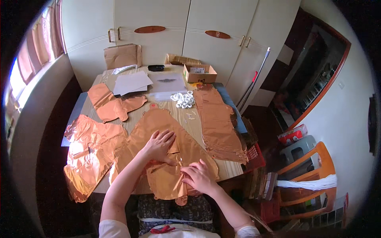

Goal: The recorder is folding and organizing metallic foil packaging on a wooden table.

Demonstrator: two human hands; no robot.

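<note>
A large flat copper-coloured foil balloon (156,119) lies in front of me, its near part folded over and hanging slightly past the table's front edge. My left hand (159,146) rests on its middle, palm down with fingers spread. To the right, my right hand (197,176) has its fingers bent and closed at the folded foil; its thumb is partly hidden. Another crinkled foil balloon (91,146) is spread at the left, partly over the table edge. Behind it sits a folded one (113,105). A stack of flat foil balloons (216,123) lies along the right side.
White rings (184,100) are heaped on the wooden-topped table (232,169), behind the balloon. White sheets (133,82), a black tray (156,68) and a cardboard box (200,74) stand farther back. Beside the table's right are a red basket (254,156) and a wooden chair (305,158).
</note>
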